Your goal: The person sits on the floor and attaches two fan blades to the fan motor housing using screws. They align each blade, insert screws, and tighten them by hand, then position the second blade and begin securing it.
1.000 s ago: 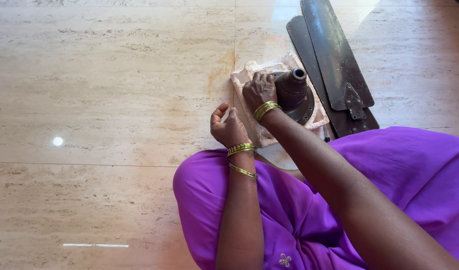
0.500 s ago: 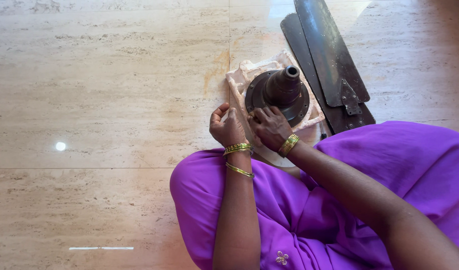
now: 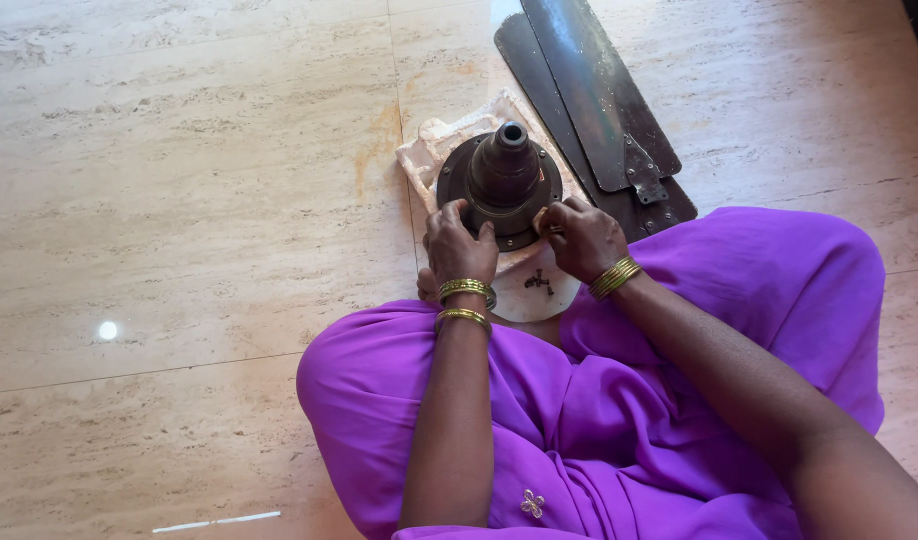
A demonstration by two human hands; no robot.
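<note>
Fingers of left hand [image 3: 459,243] and right hand [image 3: 582,238] grip the fan motor housing [image 3: 501,183] rim. Loose screws [image 3: 537,283] nearby could scatter if it tips off the cloth [image 3: 429,150].

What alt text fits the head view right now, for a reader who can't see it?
A seated person in purple cloth grips a dark round fan motor housing at its near rim with the left hand and right hand. It sits on a pale cloth on the tiled floor, with dark fan blades stacked beyond it.
</note>
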